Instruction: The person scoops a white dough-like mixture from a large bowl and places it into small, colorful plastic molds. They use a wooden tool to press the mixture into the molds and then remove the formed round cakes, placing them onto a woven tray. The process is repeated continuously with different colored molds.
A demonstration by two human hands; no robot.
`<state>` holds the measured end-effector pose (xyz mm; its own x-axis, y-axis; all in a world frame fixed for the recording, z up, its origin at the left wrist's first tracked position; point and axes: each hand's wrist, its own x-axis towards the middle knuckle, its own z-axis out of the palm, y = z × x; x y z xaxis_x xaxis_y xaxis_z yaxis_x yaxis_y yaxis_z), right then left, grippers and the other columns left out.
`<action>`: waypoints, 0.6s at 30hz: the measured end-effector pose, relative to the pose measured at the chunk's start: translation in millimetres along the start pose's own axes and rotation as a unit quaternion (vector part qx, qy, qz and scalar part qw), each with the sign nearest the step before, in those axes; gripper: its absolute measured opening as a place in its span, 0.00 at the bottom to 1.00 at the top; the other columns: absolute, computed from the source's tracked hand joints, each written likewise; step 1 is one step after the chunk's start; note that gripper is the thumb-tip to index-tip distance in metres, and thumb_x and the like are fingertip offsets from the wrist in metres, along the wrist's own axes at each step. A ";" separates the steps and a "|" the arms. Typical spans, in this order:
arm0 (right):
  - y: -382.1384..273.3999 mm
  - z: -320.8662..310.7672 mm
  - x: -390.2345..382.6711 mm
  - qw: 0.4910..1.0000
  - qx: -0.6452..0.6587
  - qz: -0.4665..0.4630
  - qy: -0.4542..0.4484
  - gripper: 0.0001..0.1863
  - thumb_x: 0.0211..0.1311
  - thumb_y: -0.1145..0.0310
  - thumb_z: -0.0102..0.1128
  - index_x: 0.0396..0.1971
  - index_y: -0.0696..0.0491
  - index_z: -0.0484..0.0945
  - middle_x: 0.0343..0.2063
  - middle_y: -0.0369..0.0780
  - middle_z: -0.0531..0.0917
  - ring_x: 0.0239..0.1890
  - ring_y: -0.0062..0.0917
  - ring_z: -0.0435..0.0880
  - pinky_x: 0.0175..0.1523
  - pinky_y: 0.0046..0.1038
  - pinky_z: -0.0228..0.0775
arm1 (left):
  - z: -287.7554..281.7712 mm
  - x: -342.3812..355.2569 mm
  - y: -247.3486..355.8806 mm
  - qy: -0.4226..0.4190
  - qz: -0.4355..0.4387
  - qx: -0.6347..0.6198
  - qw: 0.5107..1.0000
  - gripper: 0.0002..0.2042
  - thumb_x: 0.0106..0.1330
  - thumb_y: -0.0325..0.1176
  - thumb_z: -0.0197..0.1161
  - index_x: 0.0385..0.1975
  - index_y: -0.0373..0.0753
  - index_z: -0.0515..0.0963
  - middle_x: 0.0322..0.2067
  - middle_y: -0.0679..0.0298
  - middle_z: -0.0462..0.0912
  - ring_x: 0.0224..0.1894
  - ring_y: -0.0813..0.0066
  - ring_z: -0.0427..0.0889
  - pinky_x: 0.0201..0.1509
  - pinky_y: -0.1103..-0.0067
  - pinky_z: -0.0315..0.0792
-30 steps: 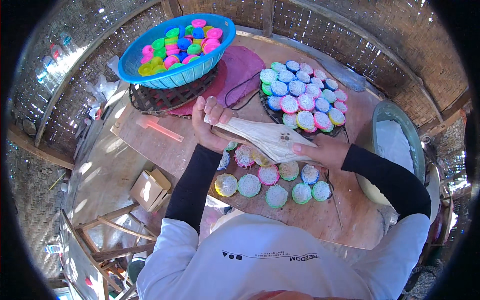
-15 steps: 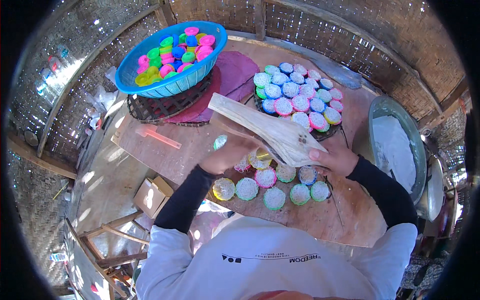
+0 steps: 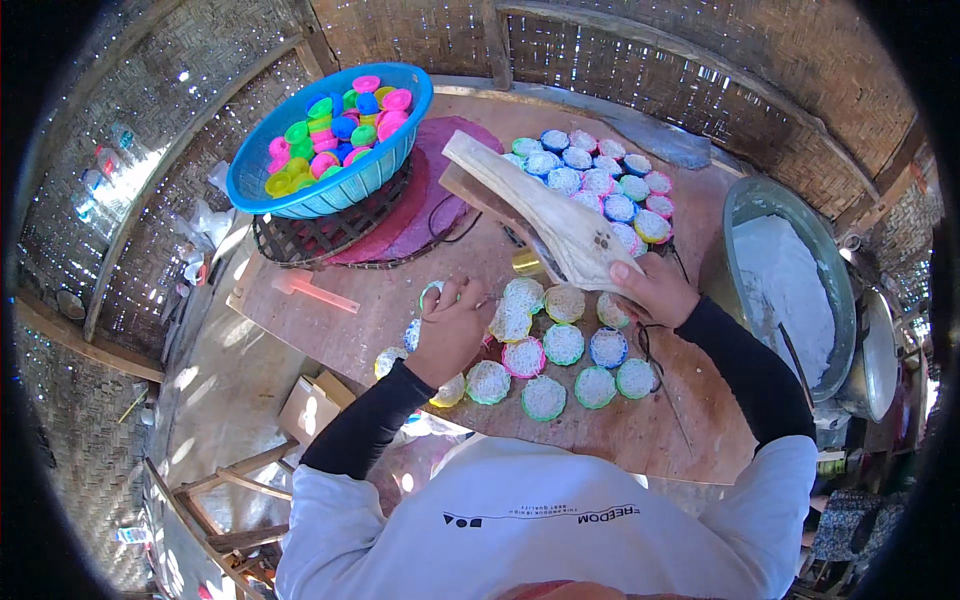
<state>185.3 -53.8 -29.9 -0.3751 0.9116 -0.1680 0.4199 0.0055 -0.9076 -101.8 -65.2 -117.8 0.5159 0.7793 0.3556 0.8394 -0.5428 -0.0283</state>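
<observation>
My right hand [image 3: 655, 290] is closed on a long pale wooden implement [image 3: 540, 210], tilted with its narrow end toward the back, a brown part along its underside. A short brass-coloured cylinder [image 3: 526, 262] shows below it. My left hand [image 3: 450, 330] is low over the table, left of the implement, its bent fingers apart among small coloured cups filled with white shreds [image 3: 488, 382]; whether the fingertips touch one is unclear. More such cups [image 3: 596, 182] sit packed together at the back right, partly hidden by the implement.
A blue basin [image 3: 255, 185] of coloured empty cups stands on woven trays [image 3: 310, 240] and pink sheeting [image 3: 450, 140]. A pink plastic tool [image 3: 325, 298] lies left on the wooden table [image 3: 690, 430]. At right is a tub [image 3: 785, 300] of white material; below left, a cardboard box [image 3: 305, 410].
My left hand has let go of the implement's narrow end and moved down to the cups. That end has swung upward, still held by my right hand. The view has shifted slightly.
</observation>
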 end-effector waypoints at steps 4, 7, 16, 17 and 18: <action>-6.2 6.8 -2.6 0.999 -0.024 -0.027 0.007 0.33 0.58 0.37 0.47 0.22 0.58 0.75 0.11 0.34 0.70 0.13 0.18 0.69 0.19 0.23 0.59 | -41.3 9.3 -4.0 -0.030 -0.067 -0.017 0.997 0.19 0.48 0.36 0.65 0.42 0.42 0.77 0.44 0.58 0.71 0.52 0.58 0.66 0.54 0.59 0.57; -25.5 31.8 0.8 0.997 -0.060 -0.047 -0.024 0.32 0.59 0.37 0.46 0.26 0.57 0.77 0.13 0.35 0.72 0.15 0.18 0.70 0.20 0.23 0.61 | -53.3 23.5 -12.2 0.081 -0.042 -0.156 0.983 0.23 0.45 0.39 0.69 0.42 0.38 0.75 0.43 0.56 0.73 0.51 0.58 0.68 0.52 0.60 0.60; 16.9 62.6 57.2 0.951 -0.043 -0.304 -0.030 0.27 0.59 0.49 0.55 0.51 0.53 0.71 0.42 0.42 0.78 0.44 0.26 0.76 0.49 0.29 0.67 | -38.8 -53.4 -76.0 0.408 -0.259 -0.293 0.825 0.16 0.57 0.29 0.63 0.44 0.33 0.73 0.40 0.58 0.78 0.44 0.68 0.76 0.49 0.72 0.70; 26.8 62.3 62.0 0.925 -0.208 -0.316 -0.037 0.37 0.47 0.52 0.64 0.58 0.51 0.64 0.47 0.44 0.75 0.50 0.33 0.74 0.56 0.37 0.62 | -46.9 -64.7 -86.0 0.421 -0.299 -0.360 0.777 0.14 0.58 0.27 0.62 0.43 0.33 0.73 0.39 0.59 0.78 0.41 0.70 0.76 0.46 0.74 0.70; 27.8 68.7 62.2 0.908 -0.257 -0.327 -0.043 0.39 0.45 0.53 0.65 0.59 0.51 0.63 0.48 0.44 0.74 0.52 0.34 0.72 0.57 0.38 0.60 | -56.6 -73.7 -93.9 0.430 -0.336 -0.423 0.723 0.12 0.58 0.26 0.61 0.41 0.33 0.73 0.37 0.61 0.78 0.39 0.72 0.75 0.43 0.76 0.70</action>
<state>116.8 -25.2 -92.0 -0.7373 0.6089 0.2925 0.4061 0.7456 -0.5283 -228.3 -89.3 -88.5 -0.5619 0.6710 0.4838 0.2581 -0.4134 0.8732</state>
